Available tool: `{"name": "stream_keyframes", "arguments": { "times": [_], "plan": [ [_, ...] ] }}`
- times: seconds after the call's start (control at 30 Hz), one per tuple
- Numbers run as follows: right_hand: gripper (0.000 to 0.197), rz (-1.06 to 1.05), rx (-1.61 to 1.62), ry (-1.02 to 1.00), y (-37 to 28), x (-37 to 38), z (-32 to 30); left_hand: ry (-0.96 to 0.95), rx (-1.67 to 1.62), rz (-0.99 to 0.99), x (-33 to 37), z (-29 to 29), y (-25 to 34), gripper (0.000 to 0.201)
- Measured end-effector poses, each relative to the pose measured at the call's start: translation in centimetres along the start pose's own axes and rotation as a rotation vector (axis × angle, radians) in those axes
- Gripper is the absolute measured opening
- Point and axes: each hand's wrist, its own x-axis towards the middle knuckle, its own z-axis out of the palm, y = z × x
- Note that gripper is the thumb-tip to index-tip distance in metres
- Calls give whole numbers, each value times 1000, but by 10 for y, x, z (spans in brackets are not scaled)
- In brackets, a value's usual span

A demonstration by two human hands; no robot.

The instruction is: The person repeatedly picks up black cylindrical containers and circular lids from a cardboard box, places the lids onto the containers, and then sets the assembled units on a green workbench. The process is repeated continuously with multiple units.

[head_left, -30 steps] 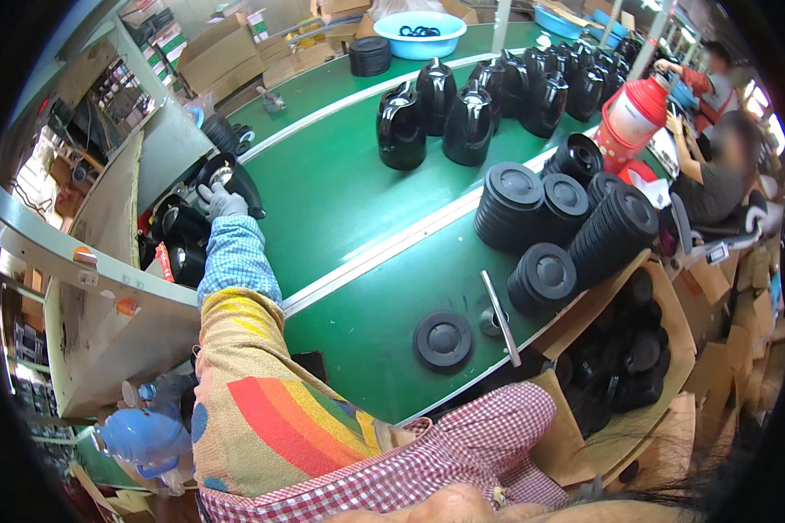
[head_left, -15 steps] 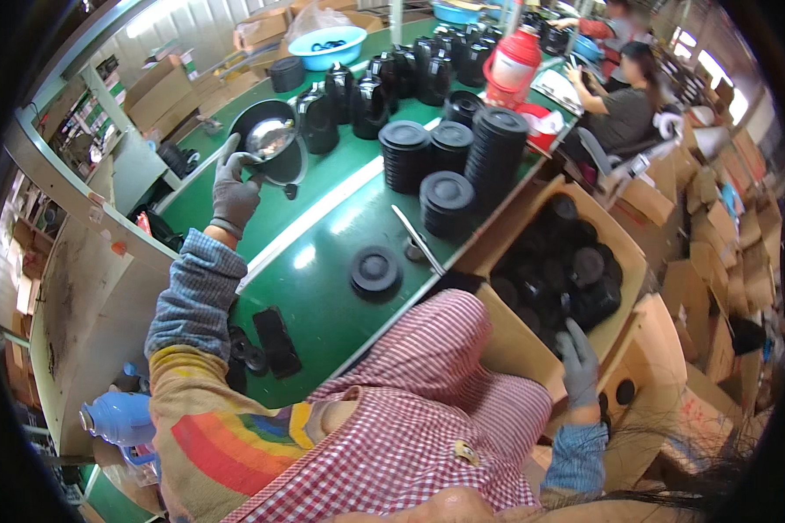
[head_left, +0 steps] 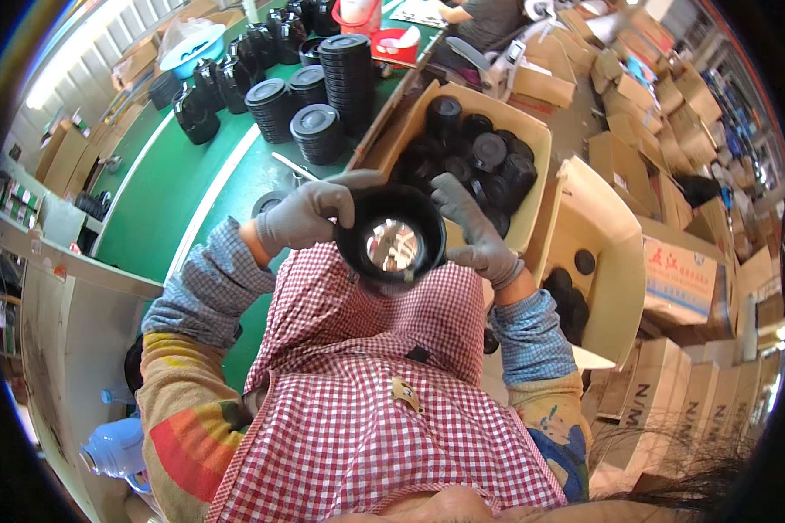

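Observation:
Above my lap I hold a black, round, bowl-like part [head_left: 392,281] whose inside shines like a mirror at the bottom. My left hand [head_left: 303,214], in a grey glove, is closed on its left rim. Against its right rim rests my right hand [head_left: 478,234], also gloved in grey, with thumb and fingers around that side. Behind my left hand, a black disc [head_left: 270,202] on the green table is partly hidden. An open carton [head_left: 532,131] full of black round parts [head_left: 488,152] stands just beyond my right hand.
Stacks of ribbed black discs [head_left: 316,132], black jugs [head_left: 195,113], a light-blue basin [head_left: 192,50] and a red container [head_left: 396,47] stand on the green table [head_left: 161,202]. Another open carton [head_left: 615,261] sits to my right. A co-worker [head_left: 488,19] is at the far end.
My left hand has brought the bowl-like part from over the table to my lap. My right hand has left the carton and come to the part's right side. The view has swung right.

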Motion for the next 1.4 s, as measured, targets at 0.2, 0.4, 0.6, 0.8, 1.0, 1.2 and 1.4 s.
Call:
{"name": "stream_keyframes", "arguments": {
  "times": [0.2,0.4,0.6,0.8,1.0,1.2,1.4],
  "plan": [
    [122,219,378,66,10,-62,90,-254,-730,-213,-4,32,-89,20],
    [121,265,-158,391,40,-95,140,195,-539,-561,-27,65,-118,28],
    [109,298,-365,522,57,-89,129,439,-371,-581,-77,102,-96,51],
    [67,281,-427,488,72,-89,110,264,-187,-643,-48,97,-121,61],
    [66,589,-533,302,39,-100,94,42,-188,-828,-37,90,-106,64],
    [66,482,-583,430,18,-74,45,725,444,-445,-11,-50,-180,55],
    [46,363,-97,625,65,-55,14,486,1501,-597,-20,-178,-227,64]
  ]
}}
